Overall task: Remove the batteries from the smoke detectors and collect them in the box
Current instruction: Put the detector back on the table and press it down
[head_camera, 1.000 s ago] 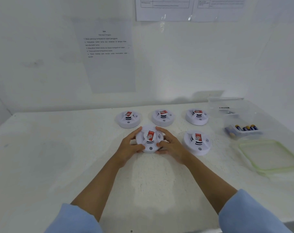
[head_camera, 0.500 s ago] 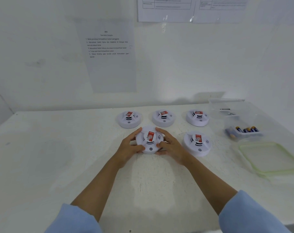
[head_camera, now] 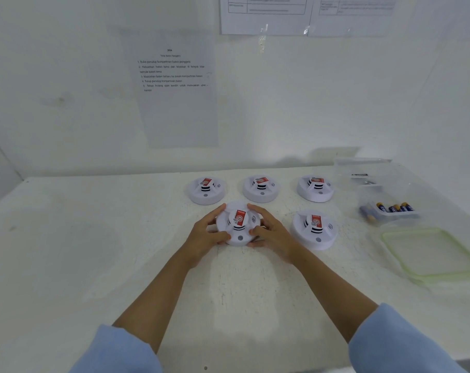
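Observation:
Several round white smoke detectors with red labels lie on the white table. Both hands hold the front middle detector: my left hand grips its left rim and my right hand grips its right rim, fingers curled round the edge. Another detector sits just to the right. Three more stand in a back row: the left detector, the centre detector and the right detector. A clear box at the right holds several batteries.
A clear lid with a green rim lies at the right near the table's front. A second clear container stands behind the battery box. Printed sheets hang on the wall behind the table.
Both hands keep the same hold on the front middle detector. Nothing else on the table has moved.

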Tool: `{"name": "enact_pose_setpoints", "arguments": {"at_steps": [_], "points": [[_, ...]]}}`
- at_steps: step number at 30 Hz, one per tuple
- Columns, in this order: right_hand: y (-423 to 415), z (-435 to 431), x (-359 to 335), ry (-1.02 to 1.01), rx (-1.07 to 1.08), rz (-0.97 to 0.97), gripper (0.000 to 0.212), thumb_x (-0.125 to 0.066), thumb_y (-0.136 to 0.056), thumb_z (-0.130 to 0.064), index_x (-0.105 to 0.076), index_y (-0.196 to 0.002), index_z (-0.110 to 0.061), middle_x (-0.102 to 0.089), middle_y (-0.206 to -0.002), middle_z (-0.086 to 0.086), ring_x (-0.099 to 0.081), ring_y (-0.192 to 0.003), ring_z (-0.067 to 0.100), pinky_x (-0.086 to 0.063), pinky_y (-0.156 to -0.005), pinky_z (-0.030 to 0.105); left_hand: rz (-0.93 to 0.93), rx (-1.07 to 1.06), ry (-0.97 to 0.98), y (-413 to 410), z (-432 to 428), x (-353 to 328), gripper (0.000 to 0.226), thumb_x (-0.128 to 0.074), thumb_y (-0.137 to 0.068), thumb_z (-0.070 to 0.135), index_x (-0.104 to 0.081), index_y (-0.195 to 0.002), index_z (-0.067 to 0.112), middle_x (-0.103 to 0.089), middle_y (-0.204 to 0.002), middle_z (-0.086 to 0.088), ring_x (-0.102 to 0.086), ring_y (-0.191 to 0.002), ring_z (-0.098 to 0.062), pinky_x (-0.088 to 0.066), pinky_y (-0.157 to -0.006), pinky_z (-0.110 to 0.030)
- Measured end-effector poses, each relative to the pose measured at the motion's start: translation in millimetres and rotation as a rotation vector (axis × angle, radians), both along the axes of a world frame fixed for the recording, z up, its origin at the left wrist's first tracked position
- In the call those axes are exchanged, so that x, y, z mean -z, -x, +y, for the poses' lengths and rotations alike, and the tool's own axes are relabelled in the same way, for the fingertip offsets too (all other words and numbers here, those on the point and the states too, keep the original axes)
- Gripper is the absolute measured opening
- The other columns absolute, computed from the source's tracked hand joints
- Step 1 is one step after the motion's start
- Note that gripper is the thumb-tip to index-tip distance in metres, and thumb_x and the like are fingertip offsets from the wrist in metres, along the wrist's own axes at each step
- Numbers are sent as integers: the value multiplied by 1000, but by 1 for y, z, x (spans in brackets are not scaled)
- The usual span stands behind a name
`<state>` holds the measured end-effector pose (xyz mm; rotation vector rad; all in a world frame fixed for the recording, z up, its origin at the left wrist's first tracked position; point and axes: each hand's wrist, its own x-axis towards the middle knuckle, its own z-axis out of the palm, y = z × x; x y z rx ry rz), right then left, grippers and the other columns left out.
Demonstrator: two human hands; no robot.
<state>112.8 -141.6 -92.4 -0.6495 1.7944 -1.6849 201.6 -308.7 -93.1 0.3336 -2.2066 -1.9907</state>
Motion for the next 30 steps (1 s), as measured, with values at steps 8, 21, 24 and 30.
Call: {"name": "enact_pose_setpoints", "arguments": {"at_steps": [8, 21, 24, 30], "points": [[0, 0, 1, 4, -5, 2, 49, -47, -90, -1, -39, -127, -32, -51, -125, 9, -59, -100, 23, -56, -77, 29, 0, 4, 13, 0, 1, 1, 65, -61, -83, -2, -38, -138, 25, -50, -125, 3, -56, -96, -2, -54, -70, -16], [1, 1, 1, 11, -6, 0, 49, -47, -90, 0, -39, -127, -31, -52, -123, 7, -59, -101, 21, -55, -80, 33, -3, 6, 14, -1, 0, 1, 66, -61, -83, -2, -38, -138, 26, -49, -128, 1, -56, -99, -4, -55, -72, -17], [1, 0, 2, 1, -1, 7, 49, -47, -90, 0, -40, -126, -32, -52, -123, 7, -59, -99, 21, -56, -80, 34, -1, 13, 13, -1, 0, 0, 67, -61, -83, -3, -38, -139, 25, -50, -126, 3, -56, -99, -2, -55, -72, -17], [1, 0, 3, -5, 4, 10, 50, -46, -89, 0, -40, -126, -33, -53, -121, 6, -58, -101, 22, -55, -81, 35, -2, 17, 15, -2, 1, -1, 67, -61, -83, -2, -36, -140, 23, -50, -124, 4, -56, -98, -1, -55, -72, -17]]}}
